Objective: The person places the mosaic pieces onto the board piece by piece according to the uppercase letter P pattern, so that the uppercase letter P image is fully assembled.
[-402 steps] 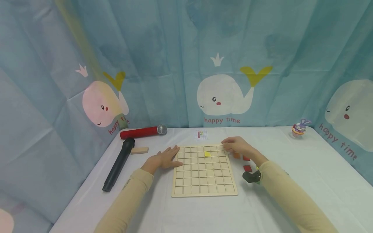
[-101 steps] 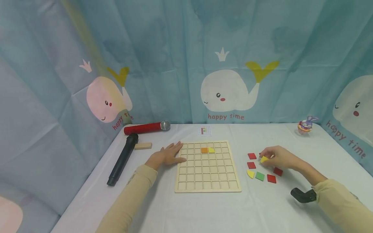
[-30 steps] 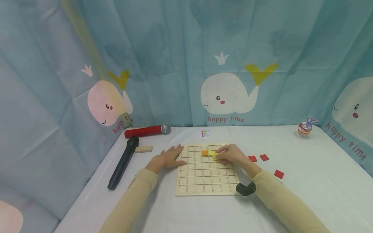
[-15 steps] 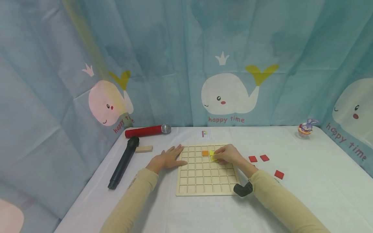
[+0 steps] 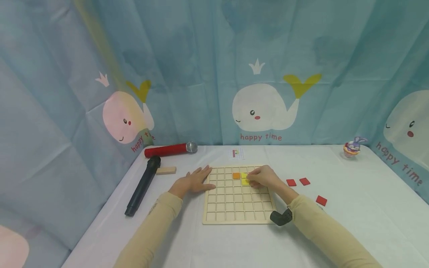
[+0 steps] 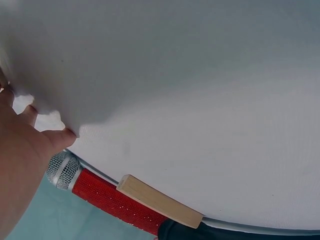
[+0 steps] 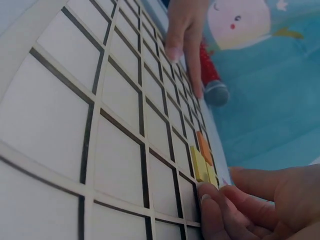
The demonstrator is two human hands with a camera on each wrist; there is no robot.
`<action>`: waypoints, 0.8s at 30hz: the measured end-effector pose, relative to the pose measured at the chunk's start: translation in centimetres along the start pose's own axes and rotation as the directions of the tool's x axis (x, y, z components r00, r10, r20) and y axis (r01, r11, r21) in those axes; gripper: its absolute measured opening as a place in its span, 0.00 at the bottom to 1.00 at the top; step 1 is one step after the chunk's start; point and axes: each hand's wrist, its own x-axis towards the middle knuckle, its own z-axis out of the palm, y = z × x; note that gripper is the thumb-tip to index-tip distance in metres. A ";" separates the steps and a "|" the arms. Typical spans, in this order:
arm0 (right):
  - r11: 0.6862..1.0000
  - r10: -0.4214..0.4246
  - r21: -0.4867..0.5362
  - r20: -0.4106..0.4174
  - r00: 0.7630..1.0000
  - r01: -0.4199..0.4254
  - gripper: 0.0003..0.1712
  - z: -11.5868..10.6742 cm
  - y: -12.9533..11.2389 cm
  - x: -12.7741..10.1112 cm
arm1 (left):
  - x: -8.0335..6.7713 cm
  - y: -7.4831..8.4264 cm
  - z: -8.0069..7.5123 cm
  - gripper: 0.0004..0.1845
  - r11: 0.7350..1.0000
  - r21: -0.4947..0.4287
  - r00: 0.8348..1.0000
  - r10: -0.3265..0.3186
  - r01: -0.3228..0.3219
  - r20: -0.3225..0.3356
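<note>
A wooden grid board [image 5: 238,207] lies mid-table. My left hand [image 5: 194,181] rests with spread fingers along its left edge. Near the top of the board, an orange square tile [image 5: 236,175] and a yellow square tile [image 5: 243,175] sit side by side in the grid. Just below that yellow tile lies a second yellow tile [image 5: 245,182], which my right hand [image 5: 264,177] pinches by its right side with curled fingertips. In the right wrist view this yellow tile [image 7: 199,164] stands slightly proud of the board. The palm side of my right hand is hidden in the head view.
Red tiles [image 5: 291,182] lie right of the board; the right forearm hides the area nearer it. A printed pattern card [image 5: 236,153] is behind the board. At left are a red microphone [image 5: 167,150], a black microphone [image 5: 142,188] and a wooden block [image 5: 166,170]. A cupcake-like figurine [image 5: 352,148] stands far right.
The orange tile has joined the first yellow tile on the board. My right hand has brought the second yellow tile from the right and lowered it into the grid. The left hand stays put.
</note>
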 end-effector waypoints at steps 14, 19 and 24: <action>0.994 -0.033 0.103 -0.016 0.999 0.035 0.19 -0.2 0.4 0.7 | 0.1 0.0 0.1 0.47 1.000 0.003 1.000 -0.011 0.011 -0.006; 0.993 -0.066 0.093 -0.003 0.998 0.066 0.18 -0.1 0.3 0.7 | 0.2 -0.1 0.2 0.46 1.000 0.003 1.000 -0.005 0.005 -0.012; 0.993 -0.073 0.093 0.015 0.997 0.072 0.18 -0.1 0.2 0.8 | 0.1 0.0 0.2 0.47 1.000 0.002 1.000 -0.011 0.011 -0.006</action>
